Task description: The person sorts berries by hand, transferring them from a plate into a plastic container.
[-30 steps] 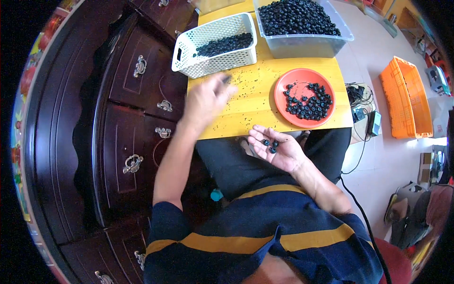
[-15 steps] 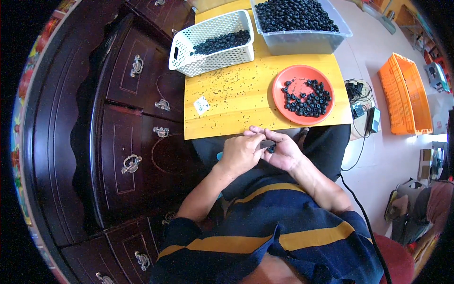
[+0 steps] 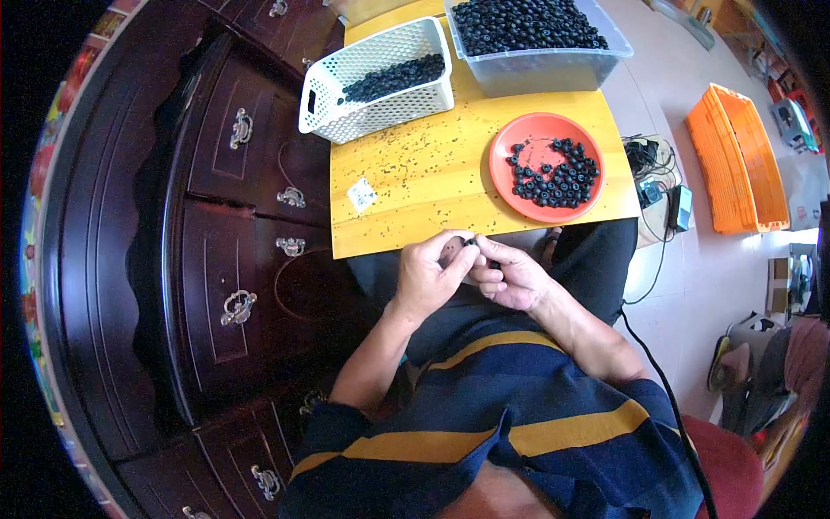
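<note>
Just past the table's near edge, my left hand (image 3: 432, 275) and my right hand (image 3: 519, 278) meet at the fingertips. Between them sits a small black round part (image 3: 469, 243), pinched by my left thumb and fingers, with my right thumb and forefinger pressed against it. A second dark part (image 3: 494, 266) shows among the curled fingers of my right hand. Beyond my right hand, a red plate (image 3: 501, 190) carries many similar black parts (image 3: 562, 186) with holes in their middles. Fingers partly hide what lies inside both hands.
A white perforated basket (image 3: 380, 121) with dark pieces and a clear bin (image 3: 545, 73) heaped with black parts stand on the yellow table (image 3: 415, 186), among dark crumbs and a white paper scrap (image 3: 361, 195). Dark drawers (image 3: 233, 268) flank the left. Cables and an orange crate (image 3: 722, 164) lie right.
My right hand has gone from a spread palm holding a black part to curled, pinching fingers. My left fingers have turned upward, and a black part now shows between both hands' fingertips.
</note>
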`<state>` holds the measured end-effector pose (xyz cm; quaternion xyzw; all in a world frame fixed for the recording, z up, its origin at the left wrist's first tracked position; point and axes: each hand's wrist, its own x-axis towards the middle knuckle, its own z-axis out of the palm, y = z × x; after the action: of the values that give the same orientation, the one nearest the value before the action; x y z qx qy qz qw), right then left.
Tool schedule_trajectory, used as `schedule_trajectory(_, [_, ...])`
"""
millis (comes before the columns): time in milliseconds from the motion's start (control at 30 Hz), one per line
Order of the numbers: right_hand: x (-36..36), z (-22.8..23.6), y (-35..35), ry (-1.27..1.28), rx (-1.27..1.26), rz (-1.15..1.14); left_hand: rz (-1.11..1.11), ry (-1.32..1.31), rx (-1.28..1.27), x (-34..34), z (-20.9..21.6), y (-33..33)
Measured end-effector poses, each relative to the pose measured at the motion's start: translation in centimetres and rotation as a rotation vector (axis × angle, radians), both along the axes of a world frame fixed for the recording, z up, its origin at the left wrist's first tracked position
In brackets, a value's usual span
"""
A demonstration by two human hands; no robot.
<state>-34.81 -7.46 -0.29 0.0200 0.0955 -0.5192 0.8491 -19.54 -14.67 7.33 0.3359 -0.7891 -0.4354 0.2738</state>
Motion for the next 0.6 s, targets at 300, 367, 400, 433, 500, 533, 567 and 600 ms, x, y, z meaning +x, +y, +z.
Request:
schedule_trajectory(300, [-0.1, 1.6, 0.1, 0.055, -0.054, -0.066, -0.014, 0.126, 0.219, 0.3, -2.1, 0.0])
schedule_trajectory(367, [-0.1, 1.6, 0.1, 0.062, -0.072, -0.074, -0.048, 0.234, 0.231, 0.1, -1.8, 0.1])
schedule_trajectory(400, [-0.1, 1.5, 0.2, 0.061, -0.074, -0.077, -0.048, 0.233, 0.231, 0.0, -1.9, 0.1])
schedule_trajectory(433, [-0.1, 1.5, 0.2, 0.06, -0.076, -0.08, -0.045, 0.263, 0.232, 0.0, -2.0, 0.2])
schedule_trajectory(500, [0.0, 1.9, 0.4, 0.032, -0.071, -0.077, -0.04, 0.29, 0.234, -0.2, -2.2, 0.4])
schedule_trajectory(533, [0.1, 2.1, 0.4, 0.006, -0.067, -0.076, -0.028, 0.339, 0.278, -0.3, -2.2, 0.6])
schedule_trajectory(567, [0.1, 2.2, 0.4, 0.004, -0.066, -0.074, -0.015, 0.387, 0.322, -0.4, -2.1, 0.8])
schedule_trajectory(600, [0.0, 2.3, 0.4, 0.043, -0.062, -0.095, -0.015, 0.385, 0.323, -0.3, -1.9, 0.8])
